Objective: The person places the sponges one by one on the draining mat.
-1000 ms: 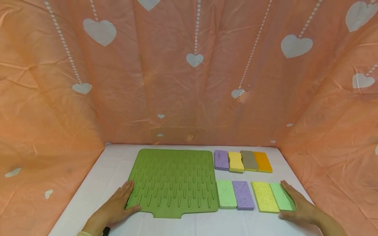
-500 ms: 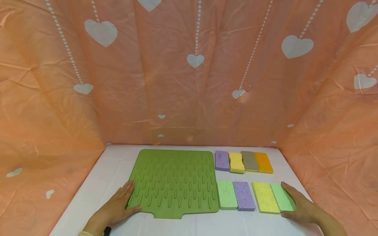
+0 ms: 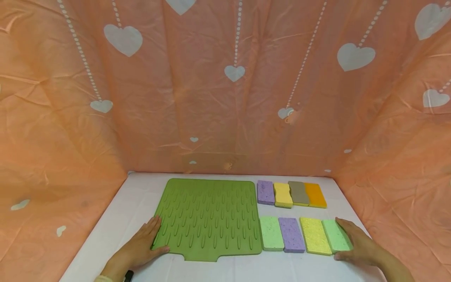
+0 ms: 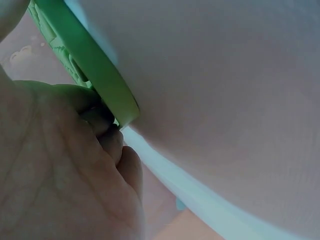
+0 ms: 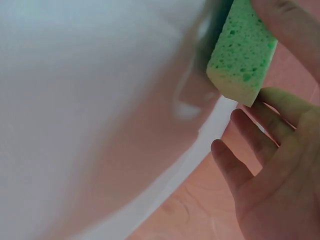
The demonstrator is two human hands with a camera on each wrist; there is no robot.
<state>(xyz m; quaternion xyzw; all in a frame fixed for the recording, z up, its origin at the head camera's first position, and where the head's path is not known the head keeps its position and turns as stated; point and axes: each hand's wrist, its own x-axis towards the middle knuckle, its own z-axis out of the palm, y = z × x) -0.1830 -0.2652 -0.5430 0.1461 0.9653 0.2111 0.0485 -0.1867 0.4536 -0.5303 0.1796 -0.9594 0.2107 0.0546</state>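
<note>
One green mat [image 3: 208, 219] lies on the white worktop [image 3: 243, 270]. The left hand [image 3: 141, 243], spread wide, touches its left edge. To its right sit eight sponges [image 3: 291, 235], two rows of four. The right hand [image 3: 364, 250], thumb and fingers wide apart, touches the last front sponge [image 3: 337, 235], a green one.

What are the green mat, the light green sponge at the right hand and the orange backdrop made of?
Green mat: probably silicone or rubber, going by its smooth matte surface, molded ridges and rounded corners.
Light green sponge at the right hand: likely cellulose, matte, with open pores.
Orange backdrop: thin plastic or fabric, slightly shiny and creased; which is unclear.
</note>
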